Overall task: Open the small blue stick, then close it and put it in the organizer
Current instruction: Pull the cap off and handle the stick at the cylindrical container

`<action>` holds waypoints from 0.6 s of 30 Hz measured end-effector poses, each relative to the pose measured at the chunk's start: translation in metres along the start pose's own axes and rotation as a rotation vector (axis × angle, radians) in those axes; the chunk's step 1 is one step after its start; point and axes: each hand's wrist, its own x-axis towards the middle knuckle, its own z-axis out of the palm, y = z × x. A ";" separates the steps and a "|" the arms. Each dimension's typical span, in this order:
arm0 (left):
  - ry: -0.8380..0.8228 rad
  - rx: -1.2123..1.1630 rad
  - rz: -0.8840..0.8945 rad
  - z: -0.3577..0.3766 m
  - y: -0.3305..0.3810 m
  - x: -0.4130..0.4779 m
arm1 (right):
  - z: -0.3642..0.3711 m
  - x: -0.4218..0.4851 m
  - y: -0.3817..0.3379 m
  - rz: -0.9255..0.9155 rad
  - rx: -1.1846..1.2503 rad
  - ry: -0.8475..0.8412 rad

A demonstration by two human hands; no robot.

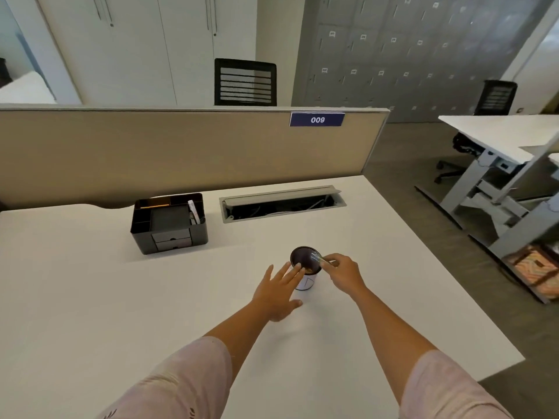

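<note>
A white cup (306, 282) with a dark inside stands on the white desk (121, 297), right of centre. My right hand (343, 272) pinches a small thin stick (321, 261) at the cup's right rim. The stick looks pale and shiny, and its colour is hard to tell. My left hand (279, 290) is spread flat, its fingertips touching the cup's left rim and side. The black organizer (169, 234) sits farther back on the left, well apart from both hands. It has several compartments and small front drawers, with a pencil and a few items inside.
An open cable tray (282, 204) is set into the desk behind the cup. A beige divider panel (181, 146) closes off the back edge. The desk's right edge drops to the floor, where another desk (499, 137) and chairs stand.
</note>
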 end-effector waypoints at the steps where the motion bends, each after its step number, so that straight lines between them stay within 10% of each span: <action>1: -0.007 0.008 -0.010 0.000 0.002 0.003 | 0.001 0.002 0.001 -0.011 -0.017 -0.003; 18: -0.082 -0.011 -0.049 -0.005 0.002 0.006 | -0.002 0.017 -0.005 -0.226 -0.227 -0.060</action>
